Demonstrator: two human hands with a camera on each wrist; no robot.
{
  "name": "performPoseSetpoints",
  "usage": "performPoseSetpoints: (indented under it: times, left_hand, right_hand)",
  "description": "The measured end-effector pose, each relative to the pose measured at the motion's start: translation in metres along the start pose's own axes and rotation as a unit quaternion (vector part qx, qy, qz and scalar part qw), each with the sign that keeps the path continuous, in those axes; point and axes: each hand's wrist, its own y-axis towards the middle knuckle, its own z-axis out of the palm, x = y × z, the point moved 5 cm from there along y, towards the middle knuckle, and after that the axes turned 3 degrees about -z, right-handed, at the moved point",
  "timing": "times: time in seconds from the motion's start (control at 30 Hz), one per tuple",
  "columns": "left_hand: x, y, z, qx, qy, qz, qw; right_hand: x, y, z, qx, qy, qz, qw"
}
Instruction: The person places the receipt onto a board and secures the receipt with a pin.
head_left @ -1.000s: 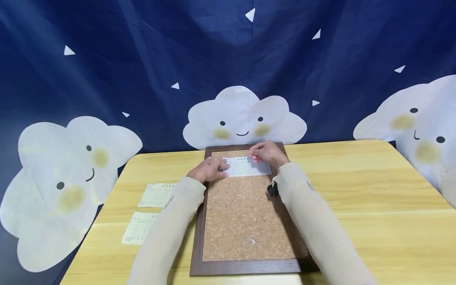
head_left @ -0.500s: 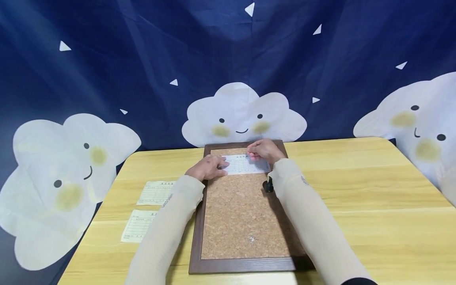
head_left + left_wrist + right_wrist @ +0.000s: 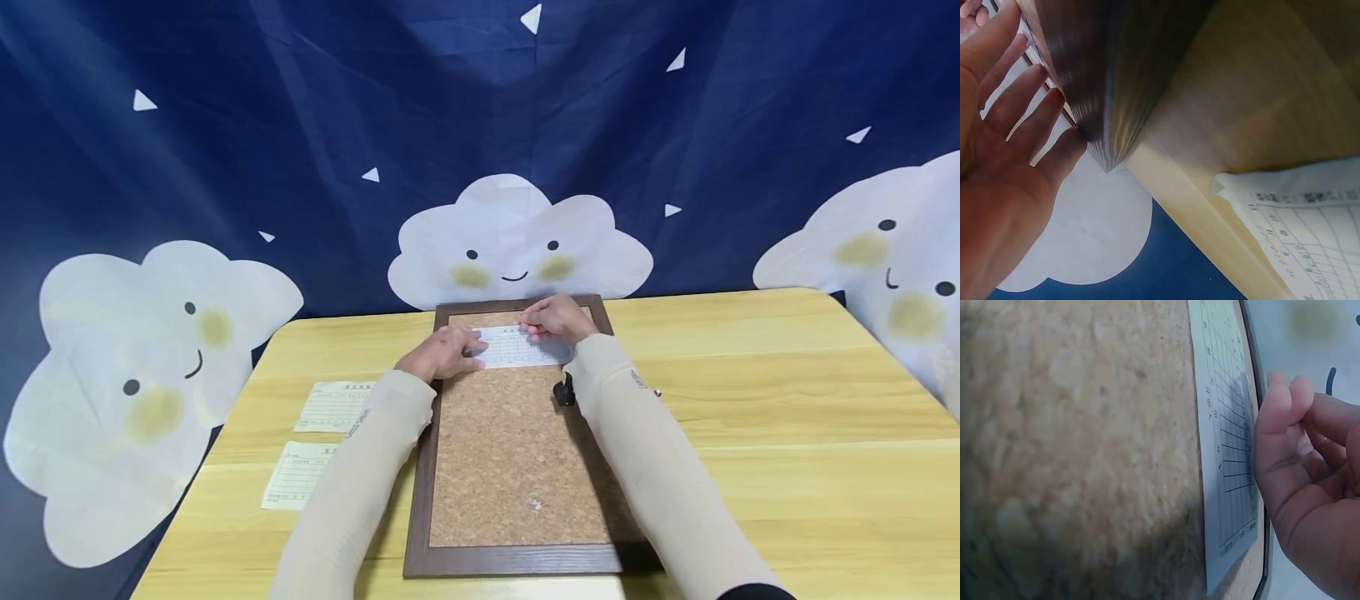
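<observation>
A white printed form (image 3: 512,348) lies across the top of a cork board (image 3: 517,433) with a dark wooden frame. My left hand (image 3: 441,353) rests at the form's left end, thumb and fingers spread onto the paper. In the left wrist view those fingers (image 3: 1025,112) reach over the frame's edge (image 3: 1094,81). Over the form's upper right part is my right hand (image 3: 558,318), thumb and fingertips pinched together. The right wrist view shows the pinching fingers (image 3: 1290,403) beside the paper (image 3: 1222,444). What they pinch is hidden between the fingertips.
Two pale yellow-green forms, an upper one (image 3: 330,406) and a lower one (image 3: 294,475), lie left of the board, partly behind the left sleeve. Small clear pieces (image 3: 535,504) sit low on the cork. A tiny shiny thing (image 3: 657,392) lies by the right sleeve. A cloud-print curtain (image 3: 517,242) hangs behind.
Both hands stay in nearly the same place on the form. The head view has shifted slightly, and the tiny shiny thing beside the right sleeve has come into sight.
</observation>
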Motion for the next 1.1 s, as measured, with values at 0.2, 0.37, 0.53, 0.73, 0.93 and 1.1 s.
performPoseSetpoints:
  times: [0.2,0.37,0.53,0.73,0.93,1.1]
  left_hand:
    - [-0.0005,-0.0007,0.0001,-0.004,-0.005,-0.001,1.0]
    - [-0.0006,-0.0007,-0.0001,-0.006,-0.002,-0.002,1.0]
    - [-0.0005,-0.0011,0.0002,-0.001,-0.008,-0.006,0.9999]
    - [-0.0007,-0.0019,0.0004,0.0,-0.007,0.0,1.0]
    - [0.0,-0.0015,0.0005,-0.001,-0.01,-0.004,0.9999]
    - [-0.0002,-0.0006,0.0005,-0.004,-0.005,0.001,1.0]
  right_hand:
    - [-0.0042,0.0027,0.0019,0.008,-0.003,0.001,1.0]
    - [-0.0048,0.0047,0.0035,0.008,-0.005,-0.001,1.0]
    - [-0.005,0.0062,0.0044,0.004,-0.015,0.0,0.9999]
    - [-0.0034,0.0052,0.0062,0.006,-0.041,-0.016,0.999]
    - [0.0001,0.0053,0.0085,0.005,-0.087,-0.035,0.9956]
    - [0.0013,0.0078,0.009,0.011,-0.124,-0.047,0.9911]
